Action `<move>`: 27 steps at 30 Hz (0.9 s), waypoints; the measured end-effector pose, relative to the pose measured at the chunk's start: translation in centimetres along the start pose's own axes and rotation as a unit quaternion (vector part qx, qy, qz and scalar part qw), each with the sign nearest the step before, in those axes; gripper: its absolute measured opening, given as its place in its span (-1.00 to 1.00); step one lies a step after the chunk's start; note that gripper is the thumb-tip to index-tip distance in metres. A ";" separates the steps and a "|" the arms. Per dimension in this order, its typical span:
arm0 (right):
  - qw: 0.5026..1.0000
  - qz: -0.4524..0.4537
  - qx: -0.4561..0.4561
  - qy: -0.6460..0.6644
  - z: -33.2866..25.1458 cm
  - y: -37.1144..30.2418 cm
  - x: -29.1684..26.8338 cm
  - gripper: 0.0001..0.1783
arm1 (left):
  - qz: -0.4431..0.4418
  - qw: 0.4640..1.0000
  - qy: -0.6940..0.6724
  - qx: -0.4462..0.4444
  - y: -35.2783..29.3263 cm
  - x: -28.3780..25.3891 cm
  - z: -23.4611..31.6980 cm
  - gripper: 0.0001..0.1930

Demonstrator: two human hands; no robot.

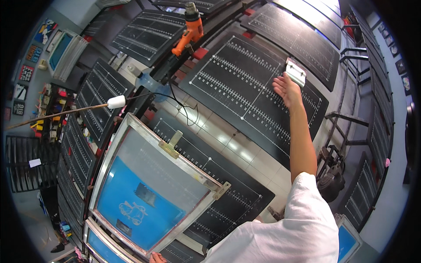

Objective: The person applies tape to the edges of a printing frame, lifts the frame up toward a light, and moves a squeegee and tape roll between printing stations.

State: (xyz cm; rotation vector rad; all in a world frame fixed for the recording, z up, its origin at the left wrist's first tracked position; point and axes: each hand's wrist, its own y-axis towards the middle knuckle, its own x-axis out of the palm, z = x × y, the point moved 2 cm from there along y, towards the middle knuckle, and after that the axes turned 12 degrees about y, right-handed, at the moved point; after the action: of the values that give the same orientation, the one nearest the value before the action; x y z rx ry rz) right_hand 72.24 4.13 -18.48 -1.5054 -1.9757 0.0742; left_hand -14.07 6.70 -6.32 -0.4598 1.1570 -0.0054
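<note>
Open right hand beside a pale metal piece at two o'clock

Between nine and ten o'clock, a thin stick with a white tip (116,102) juts inward. The framed screen (162,208), blue on its lower part, lies between seven and eight o'clock; its rim looks stiff and its mesh thin and easily marked, so it is best held by the bars. The left hand (157,257) is at that frame's bottom corner, cut off by the lower edge; I cannot tell whether it grips. An orange heat gun (188,35) stands between eleven and twelve.

Toward two o'clock is a black board (250,87) with white scale marks. Over it the right hand (287,90) is open, fingers loosely bent, holding nothing; contact with the pale metal piece (296,72) just beyond is unclear. That piece, on the board's far edge, looks rigid, smooth and perhaps slippery, fairly light if loose; its long sides seem the surest hold.
</note>
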 end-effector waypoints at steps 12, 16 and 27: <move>0.903 -0.143 -0.192 -0.358 9.6 -18.9 1.2 -0.89 | -0.024 0.975 0.205 0.083 -0.2 2.9 16.4 -0.59; 0.908 -0.101 -0.151 -0.377 10.8 -18.2 -0.6 -0.91 | 0.028 0.957 0.245 0.152 2.8 3.4 18.7 -0.55; 0.899 -0.078 -0.191 -0.387 10.8 -18.2 -0.2 -0.95 | 0.022 0.977 0.178 0.119 4.2 4.2 20.3 -0.54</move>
State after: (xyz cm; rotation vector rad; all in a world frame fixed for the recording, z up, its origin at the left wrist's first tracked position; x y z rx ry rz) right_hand 51.26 1.26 -19.63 -1.7137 -2.8777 0.2660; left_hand 4.58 16.51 -4.98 -0.2236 1.4978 -0.1918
